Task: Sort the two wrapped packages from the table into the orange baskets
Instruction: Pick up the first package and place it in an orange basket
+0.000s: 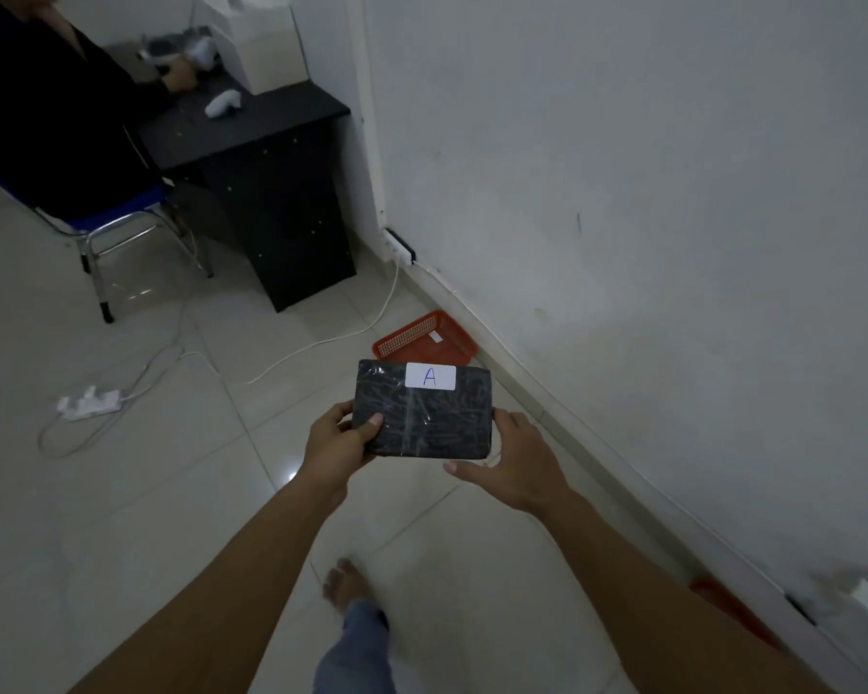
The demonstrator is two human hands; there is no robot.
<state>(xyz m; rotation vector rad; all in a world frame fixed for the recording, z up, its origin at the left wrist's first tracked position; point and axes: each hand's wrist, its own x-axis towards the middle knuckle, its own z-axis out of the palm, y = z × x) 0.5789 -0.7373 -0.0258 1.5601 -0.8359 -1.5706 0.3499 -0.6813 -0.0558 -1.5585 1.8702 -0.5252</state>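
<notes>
Both hands, left [339,438] and right [514,465], clamp package [422,418]; beyond their grip, basket [424,338] could be missed if tossed.

The wrapped package [422,410] covers the near side of the orange basket [424,338] by the wall. A second orange thing [732,611] low on the right is blurred and half behind the right forearm. The seated person [46,102] is cut by the frame's edge.
</notes>
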